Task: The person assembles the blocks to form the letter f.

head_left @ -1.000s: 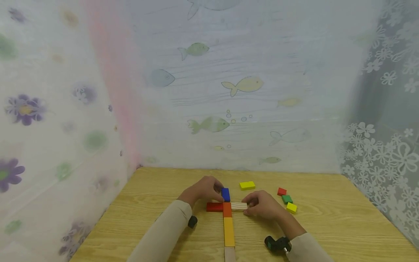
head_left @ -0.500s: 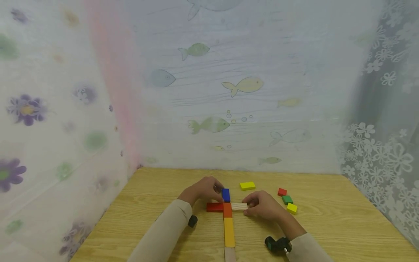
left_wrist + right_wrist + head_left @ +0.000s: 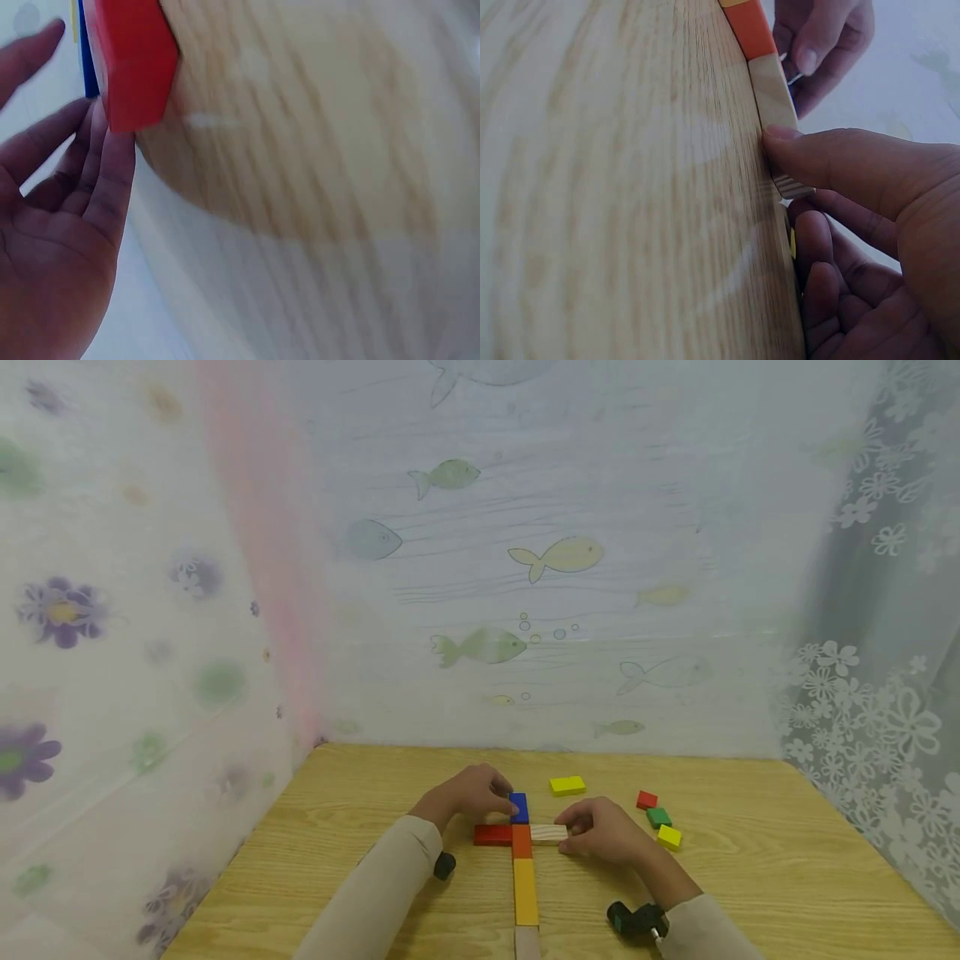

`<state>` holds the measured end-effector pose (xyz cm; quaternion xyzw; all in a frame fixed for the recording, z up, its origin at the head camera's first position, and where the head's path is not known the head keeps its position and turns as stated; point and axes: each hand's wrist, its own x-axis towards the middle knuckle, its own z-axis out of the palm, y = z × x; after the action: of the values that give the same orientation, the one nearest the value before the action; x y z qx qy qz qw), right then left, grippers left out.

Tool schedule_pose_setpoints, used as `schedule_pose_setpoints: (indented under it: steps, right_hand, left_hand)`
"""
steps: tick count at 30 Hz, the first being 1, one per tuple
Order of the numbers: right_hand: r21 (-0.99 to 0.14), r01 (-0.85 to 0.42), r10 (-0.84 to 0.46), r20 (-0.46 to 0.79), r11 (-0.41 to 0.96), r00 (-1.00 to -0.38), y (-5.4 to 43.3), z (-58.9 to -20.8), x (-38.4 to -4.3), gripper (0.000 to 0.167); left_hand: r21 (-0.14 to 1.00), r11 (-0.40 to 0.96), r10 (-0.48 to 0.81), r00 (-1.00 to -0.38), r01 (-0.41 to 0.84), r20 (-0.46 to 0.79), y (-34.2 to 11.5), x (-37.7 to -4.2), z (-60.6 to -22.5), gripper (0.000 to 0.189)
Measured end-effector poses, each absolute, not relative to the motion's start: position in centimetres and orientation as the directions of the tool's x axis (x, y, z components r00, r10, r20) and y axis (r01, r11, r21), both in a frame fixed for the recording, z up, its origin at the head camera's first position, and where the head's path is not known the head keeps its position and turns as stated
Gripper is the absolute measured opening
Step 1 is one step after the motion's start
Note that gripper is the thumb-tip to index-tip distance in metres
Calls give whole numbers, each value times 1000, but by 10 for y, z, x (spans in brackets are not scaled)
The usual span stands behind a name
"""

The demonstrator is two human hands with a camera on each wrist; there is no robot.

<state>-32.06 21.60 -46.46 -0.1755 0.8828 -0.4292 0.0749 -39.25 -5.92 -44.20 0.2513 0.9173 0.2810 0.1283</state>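
Observation:
Building blocks lie end to end on the table in a cross. In the head view, my left hand is at the left side of a blue block at the top, its thumb tip over the block. The left wrist view shows that hand's fingers straight, near the blue block's edge. My right hand pinches the outer end of a plain wood block on the right arm; its thumb lies on it in the right wrist view. Opposite is a red block. An orange block sits in the middle.
Below the middle run yellow-orange blocks and a pale block. Yellow blocks lie behind. A small red block, a green block and a yellow block lie right.
The blue block has shifted very slightly right, more in line with the middle column. My left thumb has moved up onto it. The right hand stays where it was.

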Motion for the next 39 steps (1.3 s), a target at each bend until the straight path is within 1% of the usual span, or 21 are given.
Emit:
schedule_pose_setpoints:
  steps: [5, 12, 33, 39]
  right_hand:
    - [-781, -246, -373, 17, 575, -928, 216, -465, -321, 35]
    - [-771, -250, -371, 19, 586, -928, 216, -467, -322, 34]
    - [-778, -247, -374, 17, 578, -927, 217, -466, -323, 35]
    - [-783, -250, -376, 22, 570, -926, 216, -466, -322, 35]
  left_hand:
    - [585, 714, 517, -853, 383, -72, -57, -393, -444, 43]
    - [575, 715, 519, -853, 397, -56, -56, -393, -445, 40]
    - [596, 704, 525, -849, 388, -67, -56, -393, -445, 38]
    - [584, 707, 530, -845, 398, -67, -56, -393, -445, 39]
